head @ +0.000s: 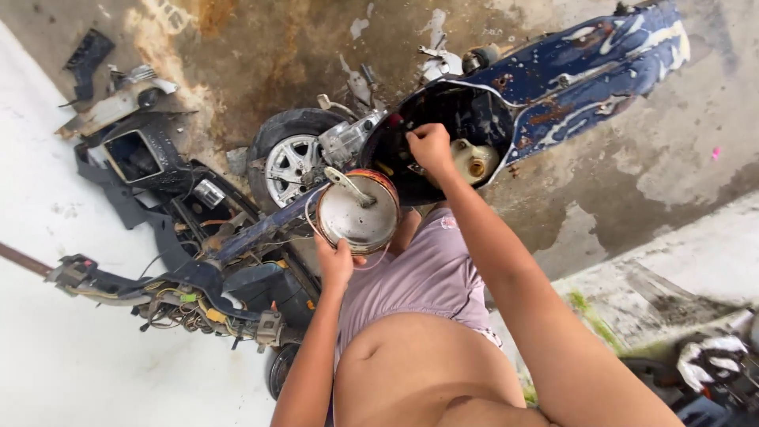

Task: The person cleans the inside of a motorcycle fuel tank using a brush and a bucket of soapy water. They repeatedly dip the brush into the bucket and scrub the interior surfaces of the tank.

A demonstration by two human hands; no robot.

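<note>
A stained concrete floor (pixel 632 182) lay under a stripped scooter (pixel 237 237). The left hand (pixel 336 261) gripped a round metal tank (pixel 357 213) at centre. At one o'clock, the right hand (pixel 431 148) pinched something inside the blue body shell (pixel 569 79).

I see a round metal fuel tank (pixel 360 213), dull silver on its face with an orange-red rim, a thin bent tube standing off its middle; it sits tilted on edge just below and left of the blue rear body shell (pixel 553 87), touching the shell's dark open end. That shell is navy with white scuffs and rust spots, lying aslant, and a cream plastic reservoir (pixel 473 162) sits inside its open end, right of the tank.
</note>
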